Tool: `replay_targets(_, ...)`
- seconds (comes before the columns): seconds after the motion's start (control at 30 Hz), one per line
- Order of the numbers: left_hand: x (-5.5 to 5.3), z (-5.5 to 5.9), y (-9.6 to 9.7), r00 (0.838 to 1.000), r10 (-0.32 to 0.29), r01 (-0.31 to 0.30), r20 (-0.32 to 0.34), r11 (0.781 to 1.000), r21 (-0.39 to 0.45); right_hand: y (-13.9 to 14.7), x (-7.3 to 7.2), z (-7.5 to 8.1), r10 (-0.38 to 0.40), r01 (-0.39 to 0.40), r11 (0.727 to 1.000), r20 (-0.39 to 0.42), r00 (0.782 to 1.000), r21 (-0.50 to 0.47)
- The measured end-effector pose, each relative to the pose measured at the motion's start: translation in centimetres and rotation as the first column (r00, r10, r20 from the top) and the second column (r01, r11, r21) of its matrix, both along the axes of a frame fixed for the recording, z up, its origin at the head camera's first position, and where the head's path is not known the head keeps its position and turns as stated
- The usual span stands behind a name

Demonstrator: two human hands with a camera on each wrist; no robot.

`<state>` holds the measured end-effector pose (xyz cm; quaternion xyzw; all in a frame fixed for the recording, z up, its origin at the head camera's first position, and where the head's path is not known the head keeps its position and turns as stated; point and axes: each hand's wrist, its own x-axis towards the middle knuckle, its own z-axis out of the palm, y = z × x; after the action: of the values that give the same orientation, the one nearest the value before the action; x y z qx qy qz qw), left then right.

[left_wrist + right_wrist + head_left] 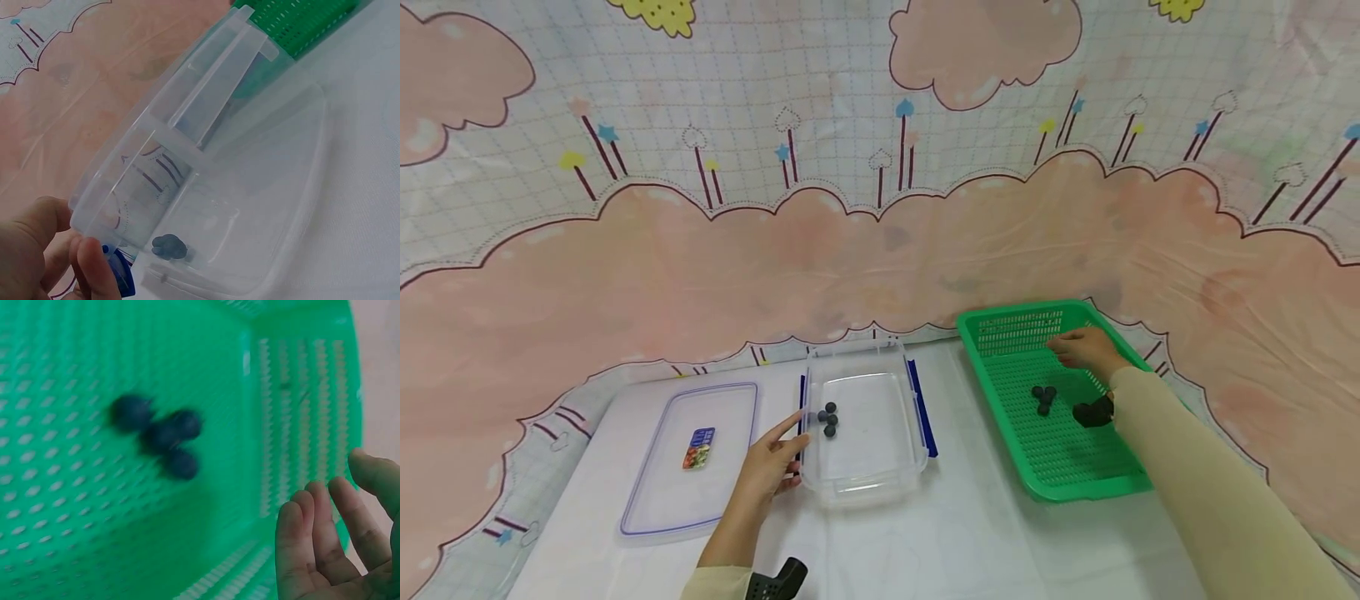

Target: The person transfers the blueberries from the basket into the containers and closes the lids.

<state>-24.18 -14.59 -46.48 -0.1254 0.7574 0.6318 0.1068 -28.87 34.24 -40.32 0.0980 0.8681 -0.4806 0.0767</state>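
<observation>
My left hand (pixel 763 467) grips the left rim of a clear plastic box (pixel 880 433), thumb and fingers pinching its edge in the left wrist view. Inside that box, several blueberries (pixel 831 420) lie close together by the left wall. Over the far right part of a green perforated basket (pixel 1003 417) hovers my right hand (pixel 1088 350). Its fingers (pixel 290 540) are extended and slightly bent, holding nothing. A small cluster of dark blueberries (pixel 161 436) rests on the basket floor, blurred in the right wrist view.
Left of the box lies a clear lid (pixel 658 471) with a blue rim and a colourful label (pixel 700 448). Blue latches (pixel 922 408) hang at the box's sides. A white cloth (pixel 970 533) covers the table, and a cloud-patterned curtain (pixel 820 275) stands behind.
</observation>
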Motion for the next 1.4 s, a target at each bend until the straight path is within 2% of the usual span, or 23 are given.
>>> replay_targets(0.17, 0.0, -0.1, -0.1, 1.0, 0.005, -0.005, 0.0, 1.0, -0.006, 1.3, 1.1, -2.3, -0.019, 0.019, 0.999, 0.018, 1.0, 0.039)
replay_targets(0.3, 0.1, -0.2, -0.2, 1.0, 0.003, -0.003, 0.002, 1.0, -0.008, 1.8, 1.2, -4.1, -0.012, 0.012, 0.999, 0.002, 1.0, 0.041)
replay_targets(0.43, 0.1, -0.3, -0.2, 1.0, -0.003, 0.003, -0.002, 1.0, -0.007, 2.0, 1.3, -5.3, 0.0, 0.0, 1.0, -0.009, 1.0, 0.022)
replay_targets(0.57, 0.1, -0.3, -0.2, 1.0, 0.001, -0.001, -0.002, 1.0, -0.005, 1.5, 1.5, -5.6, 0.007, -0.007, 1.0, 0.002, 1.0, 0.029)
replay_targets(0.8, 0.1, -0.1, -0.1, 1.0, 0.004, -0.004, -0.001, 1.0, -0.006, 0.5, 2.1, -5.2, 0.005, -0.006, 1.0, 0.035, 0.999, 0.003)
replay_targets(1.07, 0.1, -0.2, -0.1, 1.0, -0.002, 0.002, -0.004, 1.0, -0.002, 0.6, 1.8, -5.7, -0.045, 0.046, 0.999, 0.077, 0.996, -0.007)
replay_targets(1.4, 0.1, -0.2, -0.1, 1.0, -0.002, 0.002, -0.005, 1.0, -0.001, 1.0, 1.6, -5.9, -0.034, 0.035, 0.999, 0.091, 0.995, -0.017)
